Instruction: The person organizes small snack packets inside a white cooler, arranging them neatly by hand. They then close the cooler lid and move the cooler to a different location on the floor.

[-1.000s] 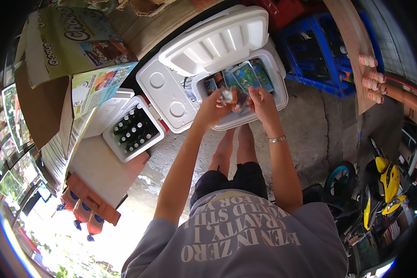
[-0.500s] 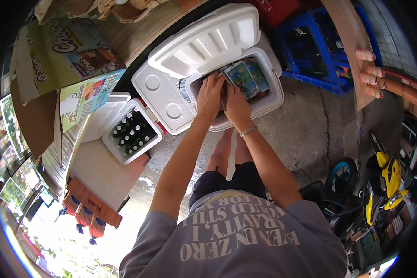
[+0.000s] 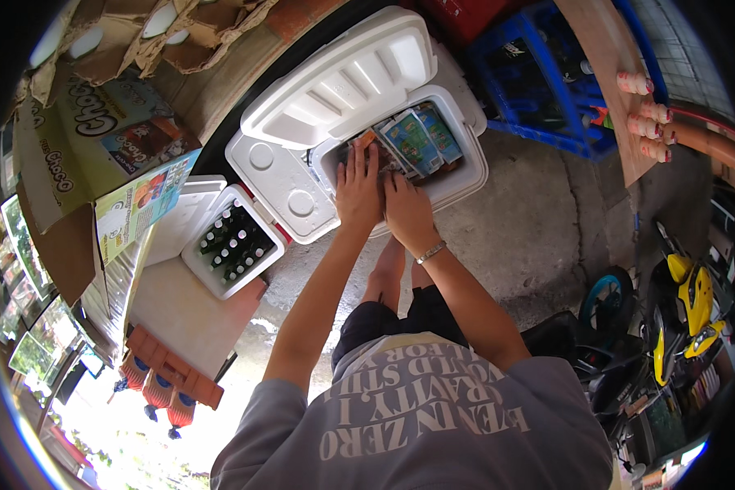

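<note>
The flat packs (image 3: 406, 144) could be bent or split if too much weight were put on them by the hands, and the row standing toward the right end of the white cooler (image 3: 479, 173) might be tipped into the gap there if pushed sideways. The raised lid (image 3: 343, 73) might also be dropped onto the wrists — a knock to the cooler would be enough. By the cooler's left end, an orange-marked pack (image 3: 368, 137) is partly covered by the left hand (image 3: 358, 189), which is laid palm down with its fingers loosely spread. The right hand (image 3: 409, 214) is held just beside it over the near edge, its fingers close together and bent downward — whether anything is gripped beneath them cannot be told, since the fingertips are partly hidden.
</note>
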`<action>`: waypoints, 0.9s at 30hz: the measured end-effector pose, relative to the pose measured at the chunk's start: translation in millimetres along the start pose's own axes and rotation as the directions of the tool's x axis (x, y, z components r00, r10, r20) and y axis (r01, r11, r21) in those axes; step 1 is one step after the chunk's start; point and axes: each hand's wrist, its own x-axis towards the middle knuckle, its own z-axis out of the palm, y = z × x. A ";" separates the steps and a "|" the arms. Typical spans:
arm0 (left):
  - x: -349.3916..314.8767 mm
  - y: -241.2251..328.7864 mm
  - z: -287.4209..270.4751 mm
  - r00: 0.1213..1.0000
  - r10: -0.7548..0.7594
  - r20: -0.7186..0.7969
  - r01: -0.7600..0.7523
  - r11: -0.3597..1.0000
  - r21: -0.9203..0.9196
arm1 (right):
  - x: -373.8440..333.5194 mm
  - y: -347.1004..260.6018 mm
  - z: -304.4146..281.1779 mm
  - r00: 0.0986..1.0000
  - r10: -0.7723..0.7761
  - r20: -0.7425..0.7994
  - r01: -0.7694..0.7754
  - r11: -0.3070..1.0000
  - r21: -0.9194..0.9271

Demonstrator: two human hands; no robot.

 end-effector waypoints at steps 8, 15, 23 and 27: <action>5.8 -17.9 4.4 0.994 0.088 0.066 -0.096 0.986 0.134 | 2.6 -2.0 -4.2 0.998 -0.023 0.056 0.023 1.000 0.004; -13.3 -8.5 -34.5 0.999 0.022 0.040 -0.011 0.971 -0.240 | 34.8 41.4 -45.0 0.933 0.222 -0.282 -0.201 0.974 0.100; -106.1 7.6 -58.0 1.000 0.008 0.027 0.003 0.923 -0.384 | 59.0 68.8 -28.6 0.964 0.229 -0.139 -0.219 0.972 0.081; -161.7 6.0 -55.4 0.991 -0.077 0.106 0.120 0.859 -0.498 | 55.3 61.7 -43.1 0.926 0.339 -0.166 -0.289 0.919 0.268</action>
